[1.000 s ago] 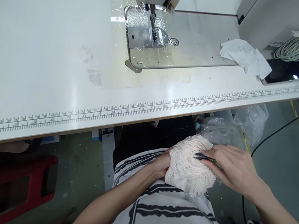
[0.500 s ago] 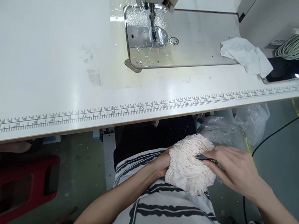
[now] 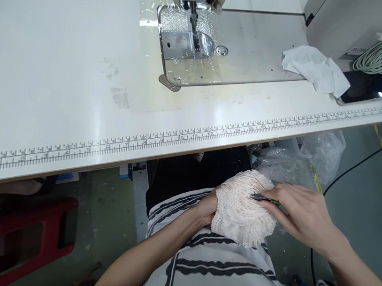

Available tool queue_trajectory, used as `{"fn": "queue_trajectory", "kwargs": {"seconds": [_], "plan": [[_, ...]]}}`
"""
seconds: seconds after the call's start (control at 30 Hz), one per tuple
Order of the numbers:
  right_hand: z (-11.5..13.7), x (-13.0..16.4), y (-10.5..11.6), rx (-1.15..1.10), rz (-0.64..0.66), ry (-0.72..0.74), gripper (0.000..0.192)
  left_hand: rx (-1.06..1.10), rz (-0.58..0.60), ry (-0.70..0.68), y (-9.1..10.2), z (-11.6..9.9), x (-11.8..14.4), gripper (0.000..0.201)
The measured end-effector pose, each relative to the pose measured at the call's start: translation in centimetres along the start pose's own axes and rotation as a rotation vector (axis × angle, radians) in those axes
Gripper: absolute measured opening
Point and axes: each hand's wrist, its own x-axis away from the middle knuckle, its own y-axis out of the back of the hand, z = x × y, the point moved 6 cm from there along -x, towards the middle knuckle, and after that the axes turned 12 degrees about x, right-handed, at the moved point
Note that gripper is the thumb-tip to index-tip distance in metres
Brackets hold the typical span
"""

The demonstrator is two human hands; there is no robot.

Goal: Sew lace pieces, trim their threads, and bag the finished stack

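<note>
A stack of cream lace pieces (image 3: 242,207) rests on my lap, below the front edge of the sewing table. My left hand (image 3: 206,209) grips the stack from its left side, mostly hidden behind the lace. My right hand (image 3: 297,210) lies against the right side of the stack and holds small thread snips (image 3: 262,198) with green handles, their dark tips pointing left onto the lace.
The white table (image 3: 58,96) carries a printed ruler along its front edge. A sewing machine (image 3: 196,2) stands at the back, a crumpled white cloth (image 3: 311,67) beside it. A clear plastic bag (image 3: 317,153) hangs under the table. A red stool (image 3: 22,233) stands lower left.
Almost nothing differs; both hands stay on the lace stack, and the view has shifted very slightly.
</note>
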Motion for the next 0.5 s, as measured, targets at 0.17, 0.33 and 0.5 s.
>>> {"fn": "queue_trajectory", "kwargs": {"seconds": [0.17, 0.33, 0.5], "plan": [[0.13, 0.21, 0.45, 0.002, 0.034, 0.040, 0.008, -0.009, 0.015, 0.084, -0.33, 0.27, 0.04, 0.033], [0.47, 0.06, 0.20, 0.001, 0.029, 0.054, 0.007, 0.007, -0.083, 0.011, 0.10, -0.13, 0.11, 0.030], [0.47, 0.07, -0.20, -0.026, 0.031, 0.059, 0.006, -0.013, -0.115, -0.004, 0.14, -0.07, 0.28, 0.026]]}}
